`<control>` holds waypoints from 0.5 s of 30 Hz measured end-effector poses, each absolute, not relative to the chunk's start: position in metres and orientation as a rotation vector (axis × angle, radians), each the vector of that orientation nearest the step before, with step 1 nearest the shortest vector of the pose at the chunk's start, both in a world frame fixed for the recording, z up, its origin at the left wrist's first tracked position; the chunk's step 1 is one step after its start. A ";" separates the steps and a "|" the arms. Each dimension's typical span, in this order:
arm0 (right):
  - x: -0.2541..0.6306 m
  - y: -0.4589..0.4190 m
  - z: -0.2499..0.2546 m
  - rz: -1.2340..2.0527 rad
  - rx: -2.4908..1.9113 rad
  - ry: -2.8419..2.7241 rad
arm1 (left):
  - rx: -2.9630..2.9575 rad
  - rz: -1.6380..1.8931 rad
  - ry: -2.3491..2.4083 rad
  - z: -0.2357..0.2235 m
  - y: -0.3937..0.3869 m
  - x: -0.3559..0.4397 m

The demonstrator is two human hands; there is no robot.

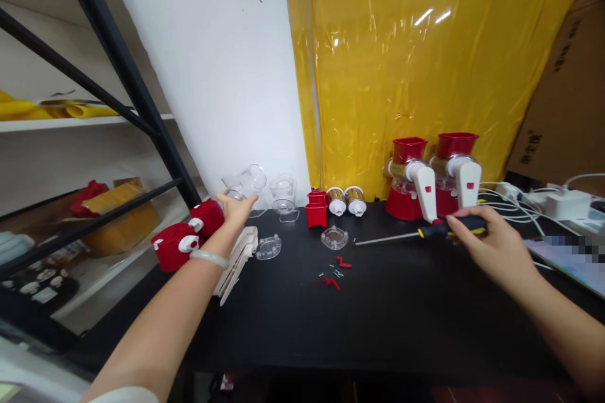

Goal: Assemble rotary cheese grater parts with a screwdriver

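Note:
My left hand [236,208] is stretched to the back left of the black table, its fingers and thumb around a clear plastic housing [256,176] that looks tilted. Just right of it stands a second, similar clear housing [282,187]. In my right hand [489,245] is a screwdriver [432,231] with a black and yellow handle; its long shaft points left, and the tip is near a round clear plastic cover [334,237]. Small red plastic pieces [343,262] and several screws [337,273] lie in front of that cover. Another clear cover [269,247] is near my left wrist.
Two assembled red and white rotary graters [409,189] stand at the back right. Grater drums [336,201] and red hoppers [316,215] sit at the back middle. Red bases [174,247] and white handles [236,262] lie left. White cables [513,204] and a tablet-like device [570,259] are right.

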State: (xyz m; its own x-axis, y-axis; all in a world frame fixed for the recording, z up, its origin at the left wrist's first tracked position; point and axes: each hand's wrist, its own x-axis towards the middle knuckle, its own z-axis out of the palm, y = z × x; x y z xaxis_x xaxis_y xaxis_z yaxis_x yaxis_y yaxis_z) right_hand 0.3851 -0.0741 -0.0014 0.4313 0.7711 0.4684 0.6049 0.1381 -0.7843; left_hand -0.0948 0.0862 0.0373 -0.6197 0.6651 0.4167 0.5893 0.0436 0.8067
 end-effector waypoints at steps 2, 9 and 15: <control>0.391 -0.091 -0.011 0.180 -1.575 -1.209 | 1.309 1.615 2.275 0.033 0.094 -0.089; 0.413 -0.115 -0.045 0.331 -1.618 -1.138 | 1.337 1.455 2.390 0.020 0.106 -0.079; 0.418 -0.108 -0.071 0.379 -1.495 -1.285 | 1.420 1.346 2.380 0.008 0.105 -0.080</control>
State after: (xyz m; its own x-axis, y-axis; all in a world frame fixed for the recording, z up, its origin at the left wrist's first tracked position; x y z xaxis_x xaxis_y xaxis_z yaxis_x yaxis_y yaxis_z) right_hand 0.4179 -0.1076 -0.0707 0.3659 0.8494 0.3804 0.5073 0.1606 -0.8467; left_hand -0.0799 0.1048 0.0078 -0.5734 0.7381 0.3554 0.6851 0.1941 0.7021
